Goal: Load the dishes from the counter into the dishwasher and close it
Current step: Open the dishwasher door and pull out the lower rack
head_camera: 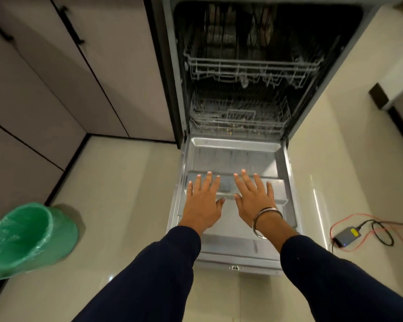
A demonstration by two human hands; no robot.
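The dishwasher [177,66] stands open ahead of me, its metal door [233,156] folded down flat toward me. Inside, the upper rack [254,68] and the lower rack [240,117] are pushed in; I see no dishes in them, though the interior is dark. My left hand [204,201] and my right hand [254,196] hover side by side over the door's inner face, palms down, fingers straight and spread, holding nothing. A metal bangle circles my right wrist. No counter or dishes are in view.
A green bin [28,238] lined with a plastic bag stands on the tiled floor at the left. Grey cabinet doors [56,77] fill the left wall. At the right, a small grey box [348,235] with orange and black cables lies on the floor.
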